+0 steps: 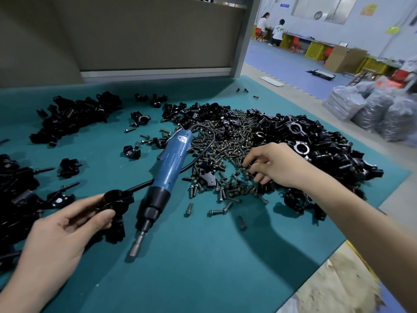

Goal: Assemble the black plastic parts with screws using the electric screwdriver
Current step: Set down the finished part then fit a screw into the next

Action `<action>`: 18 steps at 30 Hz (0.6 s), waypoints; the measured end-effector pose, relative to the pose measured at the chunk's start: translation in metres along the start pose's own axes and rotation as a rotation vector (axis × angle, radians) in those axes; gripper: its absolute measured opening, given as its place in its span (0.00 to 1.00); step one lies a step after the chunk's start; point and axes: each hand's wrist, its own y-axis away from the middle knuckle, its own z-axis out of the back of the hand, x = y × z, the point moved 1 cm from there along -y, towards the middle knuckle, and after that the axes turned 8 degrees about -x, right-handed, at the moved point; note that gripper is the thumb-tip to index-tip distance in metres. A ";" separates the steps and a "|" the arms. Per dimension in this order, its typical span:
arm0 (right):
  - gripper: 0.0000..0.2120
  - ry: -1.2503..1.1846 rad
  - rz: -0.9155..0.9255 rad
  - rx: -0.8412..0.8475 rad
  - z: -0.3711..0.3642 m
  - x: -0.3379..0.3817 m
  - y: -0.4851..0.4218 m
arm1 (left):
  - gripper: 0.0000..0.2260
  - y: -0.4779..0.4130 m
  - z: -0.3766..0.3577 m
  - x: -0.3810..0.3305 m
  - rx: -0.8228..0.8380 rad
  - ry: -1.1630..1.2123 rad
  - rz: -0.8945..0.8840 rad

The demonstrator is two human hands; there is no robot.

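left hand (67, 224) grips black part (114, 203) | right hand (270, 166) curled among screws (225, 143), catch unclear | screwdriver (168, 166) lying idle | heaps of loose parts (320, 141) remain

Blue electric screwdriver (170, 160) with black collar, teal table mat (203, 256), black plastic parts (316, 136), dark metallic screws (225, 141)
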 end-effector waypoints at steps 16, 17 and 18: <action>0.04 0.454 0.026 0.132 -0.030 0.020 -0.013 | 0.17 0.003 -0.005 -0.011 -0.015 0.031 0.013; 0.03 0.454 0.037 0.138 -0.030 0.020 -0.013 | 0.16 0.004 -0.006 -0.012 -0.020 0.044 0.016; 0.03 0.450 0.043 0.136 -0.028 0.020 -0.012 | 0.15 0.005 -0.008 -0.015 -0.024 0.054 0.017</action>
